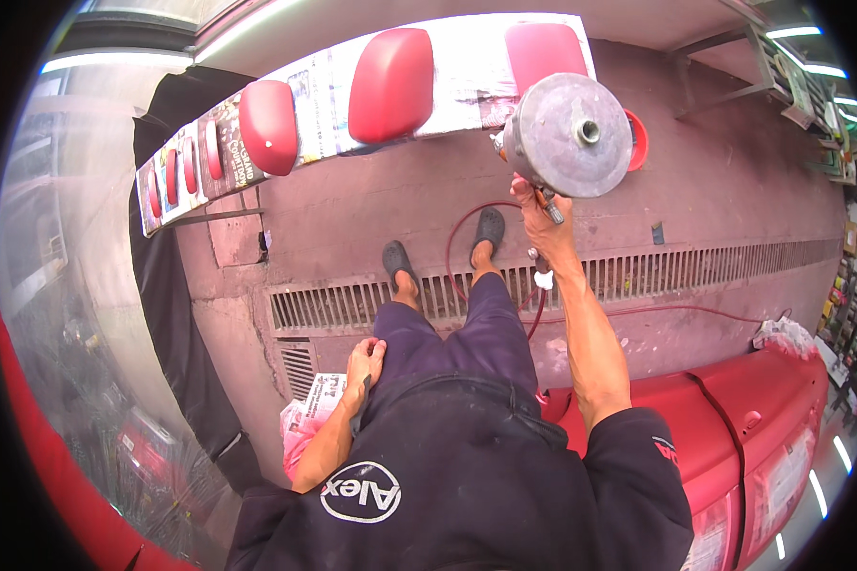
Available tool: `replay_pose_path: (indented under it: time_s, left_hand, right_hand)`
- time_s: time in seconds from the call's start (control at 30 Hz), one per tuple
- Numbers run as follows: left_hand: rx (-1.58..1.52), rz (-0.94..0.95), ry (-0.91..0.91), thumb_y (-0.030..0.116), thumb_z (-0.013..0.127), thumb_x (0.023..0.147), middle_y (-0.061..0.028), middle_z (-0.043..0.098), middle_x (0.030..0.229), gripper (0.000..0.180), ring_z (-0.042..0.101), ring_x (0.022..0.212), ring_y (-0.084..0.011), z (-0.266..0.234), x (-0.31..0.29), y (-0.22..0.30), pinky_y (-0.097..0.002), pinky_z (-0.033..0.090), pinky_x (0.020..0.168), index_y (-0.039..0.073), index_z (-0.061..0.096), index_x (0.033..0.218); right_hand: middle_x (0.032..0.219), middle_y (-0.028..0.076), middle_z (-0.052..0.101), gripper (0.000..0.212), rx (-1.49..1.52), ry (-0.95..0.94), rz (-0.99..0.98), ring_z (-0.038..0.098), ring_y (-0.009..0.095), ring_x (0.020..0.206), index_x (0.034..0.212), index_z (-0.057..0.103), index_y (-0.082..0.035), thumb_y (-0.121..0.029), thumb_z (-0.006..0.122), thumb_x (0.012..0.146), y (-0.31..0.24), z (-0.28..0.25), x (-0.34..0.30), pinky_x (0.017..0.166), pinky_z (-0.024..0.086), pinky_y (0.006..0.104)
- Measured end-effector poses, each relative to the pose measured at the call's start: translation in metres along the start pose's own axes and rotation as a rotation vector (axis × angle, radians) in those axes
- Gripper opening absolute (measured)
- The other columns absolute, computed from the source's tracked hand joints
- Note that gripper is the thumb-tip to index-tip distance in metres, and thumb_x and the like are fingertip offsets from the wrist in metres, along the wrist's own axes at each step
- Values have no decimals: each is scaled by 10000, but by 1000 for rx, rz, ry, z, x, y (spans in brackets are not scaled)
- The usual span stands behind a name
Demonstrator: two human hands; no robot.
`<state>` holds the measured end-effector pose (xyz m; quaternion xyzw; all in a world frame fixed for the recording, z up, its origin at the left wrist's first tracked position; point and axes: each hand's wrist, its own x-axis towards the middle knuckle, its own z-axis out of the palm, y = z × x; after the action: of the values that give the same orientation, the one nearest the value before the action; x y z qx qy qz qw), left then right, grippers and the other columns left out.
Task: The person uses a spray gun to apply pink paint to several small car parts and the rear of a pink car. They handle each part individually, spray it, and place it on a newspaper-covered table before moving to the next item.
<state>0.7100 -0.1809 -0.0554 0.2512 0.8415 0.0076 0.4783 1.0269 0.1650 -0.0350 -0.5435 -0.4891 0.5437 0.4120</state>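
Note:
My right hand (546, 217) is wrapped round the handle of a paint spray gun (550, 205), reaching forward. The gun's round grey lidded cup (567, 133) hides most of its front end. Just beyond it lies a rounded red panel (546, 52) on a paper-covered bench (467, 57). Farther left on the bench are a large red cover (392, 84), a smaller red cover (268, 124) and several narrow red pieces (189, 164). My left hand (365, 360) hangs by my left thigh, fingers curled; whether anything is in them is hidden.
A red air hose (455, 252) runs from the gun across the floor, past a long metal floor grate (628, 276). Behind me on the right is a red car body part (676, 404) with masking paper. Clear plastic sheeting (76, 285) hangs at left. A metal rack (767, 62) stands far right.

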Motion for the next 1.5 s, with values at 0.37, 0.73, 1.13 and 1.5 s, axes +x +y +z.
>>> replay_pose_path:
  time_s: [0.37, 0.73, 1.13, 1.5]
  left_hand:
    - [-7, -49, 45, 405, 643, 1004, -216, 710, 1203, 497, 686, 1120, -336, 26, -23, 49, -414, 518, 989, -12, 673, 1272]
    - [-108, -106, 106, 404, 647, 995, -219, 708, 1206, 487, 684, 1118, -342, 46, -33, 72, -420, 516, 993, -4, 685, 1256]
    - [-273, -119, 171, 408, 669, 977, -218, 718, 1193, 501, 691, 1117, -344, 66, -23, 70, -418, 521, 985, -13, 691, 1249]
    - [-408, -141, 224, 397, 681, 973, -182, 737, 1156, 465, 704, 1068, -304, 88, -16, 40, -393, 531, 947, 1, 710, 1217]
  right_hand:
    - [779, -21, 581, 450, -93, -467, 291, 511, 81, 738, 1033, 705, -6, -453, 725, 987, -33, -55, 58, 655, 445, 281]
    - [800, -50, 582, 516, -218, -295, 119, 499, 62, 740, 1288, 724, -73, -479, 733, 970, -106, -52, 159, 664, 426, 241]
    - [797, -7, 621, 502, -203, -541, 275, 510, 78, 709, 1329, 704, -71, -456, 694, 1007, -150, 1, 82, 662, 448, 267]
    - [629, -25, 536, 495, -339, -365, 136, 456, 62, 459, 946, 651, -49, -541, 680, 988, -178, 15, 124, 402, 338, 254]
